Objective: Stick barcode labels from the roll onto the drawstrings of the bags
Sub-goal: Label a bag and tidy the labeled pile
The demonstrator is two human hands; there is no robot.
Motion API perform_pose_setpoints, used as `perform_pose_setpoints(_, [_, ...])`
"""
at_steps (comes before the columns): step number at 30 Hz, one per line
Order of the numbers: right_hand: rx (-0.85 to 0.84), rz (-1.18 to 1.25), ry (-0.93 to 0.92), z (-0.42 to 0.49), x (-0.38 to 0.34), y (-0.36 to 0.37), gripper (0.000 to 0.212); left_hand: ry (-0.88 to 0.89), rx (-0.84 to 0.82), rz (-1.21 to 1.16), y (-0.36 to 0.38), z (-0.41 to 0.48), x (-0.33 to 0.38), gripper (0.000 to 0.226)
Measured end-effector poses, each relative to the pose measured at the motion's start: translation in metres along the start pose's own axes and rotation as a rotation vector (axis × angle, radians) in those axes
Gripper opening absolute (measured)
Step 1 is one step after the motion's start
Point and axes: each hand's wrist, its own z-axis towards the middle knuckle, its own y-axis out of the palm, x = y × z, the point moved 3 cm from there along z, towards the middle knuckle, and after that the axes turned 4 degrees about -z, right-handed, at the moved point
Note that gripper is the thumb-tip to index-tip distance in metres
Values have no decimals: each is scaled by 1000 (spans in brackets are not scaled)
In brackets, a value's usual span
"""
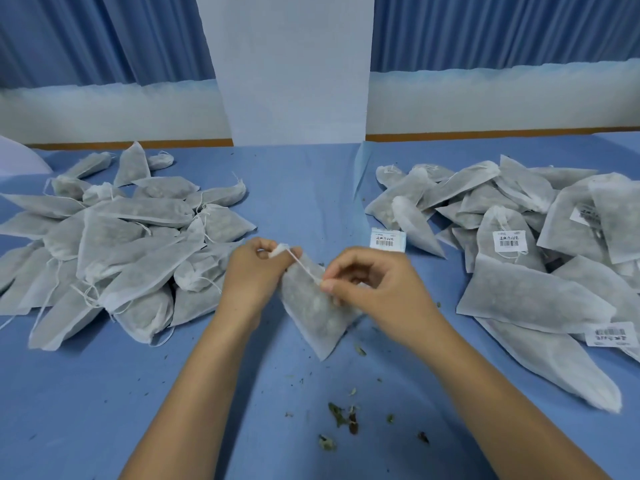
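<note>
left hand (254, 268): I see its fingers curled round the gathered neck of the bag (313, 310), gripping it.
right hand (374, 289): thumb and forefinger pinch the free end of the drawstring (304, 266); the other fingers are loosely bent.
drawstring: stretched taut from the left hand's fingertips to the right hand's pinch.
bag: between the two hands, its body slanting under the right hand toward the wrists, the lower corner on the blue table (104, 393).
unlabelled heap (114, 237): outward of the left hand, strings loose.
labelled heap (519, 237): outward of the right hand.
barcode label (388, 239): just beyond the right hand, at that heap's edge; I cannot tell whether a string holds it.
leaf crumbs (343, 417): between the forearms, behind both hands.
</note>
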Motion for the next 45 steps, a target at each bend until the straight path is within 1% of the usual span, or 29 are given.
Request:
perform_pose_setpoints(1, [-34,-57,6,-1,1,2,16,9,39,-40,-4,1,2,20])
perform_pose_setpoints(2, [-30,-139,-13,-1,2,2,14,10,68,-81,-7,2,4,22])
perform_pose_setpoints(4, [-6,-302,-50,1,4,1,11,-16,67,-168,-13,3,5,19])
perform_pose_setpoints(5, [-21,-336,-48,1,5,1,12,-42,38,-229,-14,3,6,16])
perform_pose_setpoints(7, [-96,-326,-11,0,9,3,14,-87,-19,-366,-13,2,8,11])
perform_pose_setpoints(9, [-142,-316,6,-1,11,5,14,-105,-48,-464,-11,0,9,15])
perform_pose_setpoints(11, [-108,-302,-4,1,10,3,12,-102,-84,-555,-8,-1,13,11])
perform_pose_setpoints(13, [7,-279,-14,3,10,-3,13,-97,-145,-691,-4,-4,17,11])
perform_pose_setpoints(14, [75,-260,-13,4,11,-6,13,-85,-177,-735,-2,-6,18,15])
perform_pose_setpoints(15, [138,-236,-7,5,12,-10,14,-52,-204,-720,-1,-8,19,25])
perform_pose_setpoints(17, [233,-194,12,6,15,-15,14,86,-272,-552,8,-15,20,44])
perform_pose_setpoints(18, [262,-181,17,6,16,-16,14,158,-296,-457,14,-20,20,44])
perform_pose_setpoints(19, [274,-178,16,6,17,-15,14,228,-300,-369,19,-25,20,39])
perform_pose_setpoints(20, [264,-184,7,6,17,-13,14,303,-276,-280,23,-28,19,32])
perform_pose_setpoints(22, [185,-192,-31,6,16,-8,15,435,-175,-123,25,-30,18,21])
perform_pose_setpoints(24, [101,-126,-24,6,16,-7,15,504,-40,-26,19,-26,17,22])
perform_pose_setpoints(25, [114,-109,2,7,17,-10,14,517,41,7,14,-23,17,25])
perform_pose_setpoints(26, [182,-157,25,8,19,-17,11,513,127,45,7,-19,17,26])
perform_pose_setpoints(27, [268,-289,48,10,21,-25,6,506,207,82,1,-14,16,28])
perform_pose_setpoints(28, [312,-459,84,11,24,-33,5,505,266,110,-4,-11,16,28])
perform_pose_setpoints(29, [286,-614,138,11,28,-38,10,514,302,125,-8,-9,15,28])
perform_pose_setpoints(30, [198,-729,215,11,33,-39,16,530,315,133,-9,-8,15,26])
perform_pose_setpoints(32, [3,-855,346,9,43,-37,22,569,291,148,-5,-10,15,23])
perform_pose_setpoints(33, [-39,-883,364,7,46,-34,22,593,267,161,-1,-11,15,25])
perform_pose_setpoints(34, [-37,-882,353,8,47,-33,20,623,241,181,3,-14,14,26])
perform_pose_setpoints(38, [101,-725,234,12,44,-33,11,746,115,241,18,-21,10,31])
perform_pose_setpoints(40, [171,-638,165,13,40,-33,6,857,51,279,26,-25,9,28])
perform_pose_setpoints(42, [216,-535,141,13,37,-33,6,951,-48,308,33,-28,8,21])
perform_pose_setpoints(45, [220,-335,114,13,30,-33,2,999,-182,341,40,-30,7,16])
